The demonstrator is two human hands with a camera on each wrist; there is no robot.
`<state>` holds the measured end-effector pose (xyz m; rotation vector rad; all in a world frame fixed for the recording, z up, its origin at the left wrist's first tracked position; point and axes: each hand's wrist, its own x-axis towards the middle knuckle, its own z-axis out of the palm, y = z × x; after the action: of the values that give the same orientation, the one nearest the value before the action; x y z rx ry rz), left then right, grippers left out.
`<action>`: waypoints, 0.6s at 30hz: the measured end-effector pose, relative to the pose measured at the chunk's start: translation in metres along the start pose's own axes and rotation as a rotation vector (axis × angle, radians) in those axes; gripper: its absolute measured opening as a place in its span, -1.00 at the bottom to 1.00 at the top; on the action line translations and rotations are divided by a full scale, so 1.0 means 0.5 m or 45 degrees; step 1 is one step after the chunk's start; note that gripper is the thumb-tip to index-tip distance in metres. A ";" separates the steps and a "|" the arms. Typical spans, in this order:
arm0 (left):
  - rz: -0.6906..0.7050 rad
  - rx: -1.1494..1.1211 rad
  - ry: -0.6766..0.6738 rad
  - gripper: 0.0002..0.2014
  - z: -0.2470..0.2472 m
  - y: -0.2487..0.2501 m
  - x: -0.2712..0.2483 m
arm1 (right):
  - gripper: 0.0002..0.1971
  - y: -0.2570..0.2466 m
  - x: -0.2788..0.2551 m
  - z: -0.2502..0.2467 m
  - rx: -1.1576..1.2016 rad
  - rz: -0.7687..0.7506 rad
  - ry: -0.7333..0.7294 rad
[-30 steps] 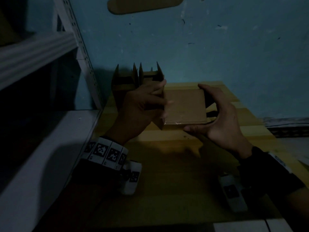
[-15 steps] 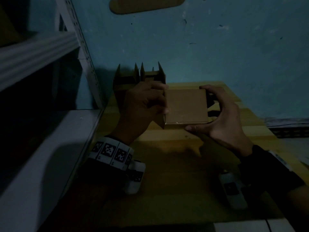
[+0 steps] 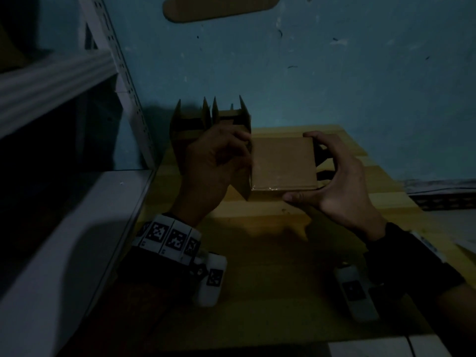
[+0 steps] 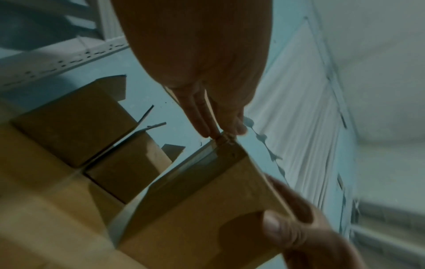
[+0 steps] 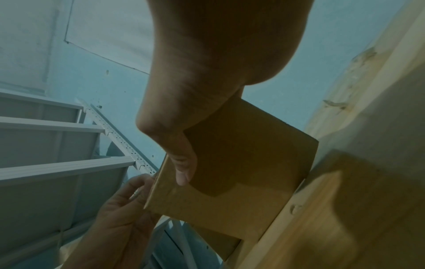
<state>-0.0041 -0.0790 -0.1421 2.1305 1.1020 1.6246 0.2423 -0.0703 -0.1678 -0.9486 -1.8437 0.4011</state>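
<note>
A small brown cardboard box (image 3: 283, 163) hangs above the wooden table (image 3: 257, 274), held between both hands. My right hand (image 3: 342, 181) grips it from the right, with the thumb along the near edge and fingers over the far edge. My left hand (image 3: 216, 163) has its fingers curled at the box's left edge, where a pointed flap (image 3: 244, 186) hangs down. In the left wrist view the left fingertips (image 4: 207, 127) pinch a taped corner of the box (image 4: 207, 209). The right wrist view shows the right thumb (image 5: 184, 169) lying on the box (image 5: 253, 163).
Two more cardboard boxes (image 3: 198, 127) with raised flaps stand at the back of the table against the blue wall. A white metal shelf unit (image 3: 51, 253) borders the table's left side. A flat cardboard piece (image 3: 219, 6) hangs on the wall above.
The left fingers, earlier stretched over the box's left part, have drawn back and curled onto its left edge. The box and the right hand have barely moved.
</note>
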 end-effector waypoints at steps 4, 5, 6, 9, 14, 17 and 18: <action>-0.045 -0.043 0.046 -0.75 -0.002 0.001 0.002 | 0.10 -0.001 -0.001 0.000 0.006 0.007 -0.005; -0.059 -0.021 0.058 -0.73 -0.001 0.003 0.001 | 0.10 -0.002 0.000 0.000 0.001 0.009 -0.003; -0.073 -0.015 0.077 -0.73 0.001 0.005 -0.002 | 0.10 -0.002 0.000 0.001 -0.004 0.014 -0.001; -0.161 -0.027 0.191 -0.78 0.003 0.012 -0.009 | 0.11 -0.004 -0.001 0.001 -0.004 0.035 0.012; -0.293 -0.016 0.051 -0.90 0.001 0.016 -0.008 | 0.11 -0.015 -0.001 0.000 -0.033 0.001 -0.043; -0.335 -0.038 -0.097 -0.76 0.008 0.021 -0.006 | 0.13 -0.022 -0.004 0.001 -0.100 -0.035 -0.083; -0.333 -0.068 -0.130 -0.74 0.009 0.023 -0.005 | 0.15 -0.023 -0.003 0.000 -0.130 -0.026 -0.097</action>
<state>0.0044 -0.0874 -0.1385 1.9196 1.2305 1.3960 0.2374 -0.0790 -0.1616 -0.9945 -1.9570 0.3367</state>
